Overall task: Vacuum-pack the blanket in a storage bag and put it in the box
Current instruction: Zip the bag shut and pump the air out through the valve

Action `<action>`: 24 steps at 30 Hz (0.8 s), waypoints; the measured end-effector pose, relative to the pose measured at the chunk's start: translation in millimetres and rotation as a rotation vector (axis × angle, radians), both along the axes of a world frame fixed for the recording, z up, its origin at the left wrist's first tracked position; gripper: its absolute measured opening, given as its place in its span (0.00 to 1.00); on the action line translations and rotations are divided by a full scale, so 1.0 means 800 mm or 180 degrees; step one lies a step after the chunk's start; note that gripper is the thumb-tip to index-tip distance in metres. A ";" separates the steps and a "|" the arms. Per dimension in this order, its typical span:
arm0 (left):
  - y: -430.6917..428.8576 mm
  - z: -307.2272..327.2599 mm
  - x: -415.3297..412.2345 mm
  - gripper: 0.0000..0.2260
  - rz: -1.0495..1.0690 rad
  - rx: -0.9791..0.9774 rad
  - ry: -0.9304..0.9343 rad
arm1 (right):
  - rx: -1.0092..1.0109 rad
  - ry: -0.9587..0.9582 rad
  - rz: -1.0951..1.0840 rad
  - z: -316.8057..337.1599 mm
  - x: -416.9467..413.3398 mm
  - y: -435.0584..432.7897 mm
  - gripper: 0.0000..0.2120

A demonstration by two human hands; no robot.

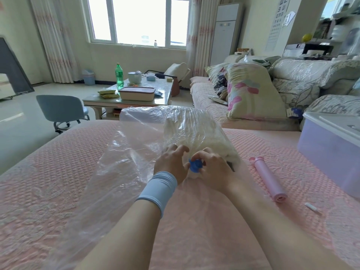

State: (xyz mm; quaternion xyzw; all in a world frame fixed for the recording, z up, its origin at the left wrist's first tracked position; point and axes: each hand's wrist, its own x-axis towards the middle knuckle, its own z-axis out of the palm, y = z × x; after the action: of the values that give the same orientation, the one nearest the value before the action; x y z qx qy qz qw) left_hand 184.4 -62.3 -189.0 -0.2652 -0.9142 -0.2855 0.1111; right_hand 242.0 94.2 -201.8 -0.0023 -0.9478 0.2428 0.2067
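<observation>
One cam only, head-worn, wide-angle; no 2nd view to share w/. Looks fwd & down along both forearms (pixel 148 221), which enter from the bottom edge. The left hand (pixel 171 162) & right hand (pixel 212 169) meet at a blue cap (pixel 194 165) just below frame centre, close enough that creases in the clear bag (pixel 124 164) under them show. The pink bed (pixel 48 191) fills the lower half around the hands. Past the hands the cam faces a window (pixel 139 20); sofa (pixel 204 90) beyond the right hand, chair (pixel 60 109) beyond the left. Edges bow.
</observation>
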 end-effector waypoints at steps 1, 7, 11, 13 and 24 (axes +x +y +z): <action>0.000 0.000 0.001 0.16 -0.0086 -0.0045 0.0120 | -0.0075 0.0034 0.0013 0.000 0.000 -0.001 0.17; 0.008 -0.001 0.005 0.19 -0.0390 -0.0188 0.0266 | -0.0954 0.0306 0.0016 0.001 0.005 -0.004 0.25; 0.011 -0.006 0.004 0.15 -0.0381 -0.0091 0.0262 | -0.0976 0.0378 0.0051 -0.004 0.005 -0.004 0.28; 0.013 -0.008 0.003 0.12 -0.0326 0.0037 0.0166 | -0.0957 0.0405 -0.0005 -0.006 0.003 -0.004 0.31; 0.014 -0.008 0.004 0.12 -0.0278 -0.0109 0.0141 | -0.0746 0.0481 -0.0150 -0.006 0.004 -0.001 0.26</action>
State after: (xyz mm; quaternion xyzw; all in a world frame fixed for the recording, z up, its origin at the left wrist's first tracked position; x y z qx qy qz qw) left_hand 187.3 -50.9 -195.1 -0.3130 -0.9038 -0.2685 0.1142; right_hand 244.8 93.1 -206.9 -0.0303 -0.8944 0.3464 0.2814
